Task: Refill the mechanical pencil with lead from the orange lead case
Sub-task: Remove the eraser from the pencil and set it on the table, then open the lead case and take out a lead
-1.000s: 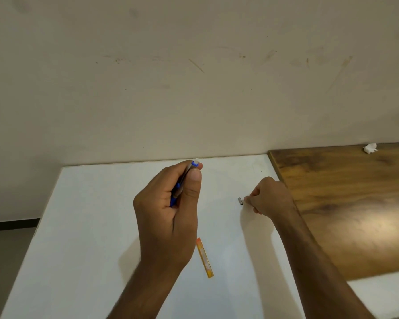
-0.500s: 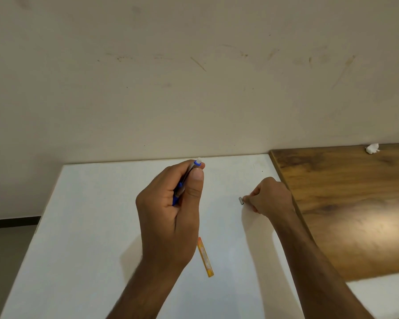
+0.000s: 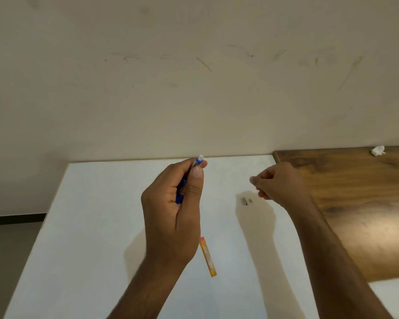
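1. fingers of the left hand are wrapped shut around the mechanical pencil; thumb lies along the barrel, index curls over the far side. pencil stands nearly upright, its white eraser end poking out above the fingertips, blue grip showing in the gap by the palm.
2. right hand hovers above the table, fingertips pinched loosely together. cannot tell whether anything is between them; nothing visible there.
3. small dark metal cap lies on the white table, just below and left of the right fingertips, apart from them, in the hand's shadow. a smaller grey speck sits right beside it; too small to identify.
4. orange lead case lies flat on the table near the left wrist, between the two forearms, untouched by either hand. it looks closed, though the end is too small to confirm.
5. farther out: wooden tabletop adjoins on the right, with a crumpled white scrap at its far edge.
6. judgement on step: pencil's top is being opened. cap appears off; eraser looks seated, so the lead tube is probably not exposed yet.
7. next move calls for: right hand to pinch and pull the eraser, then fetch the case. left hand should keep the barrel upright.
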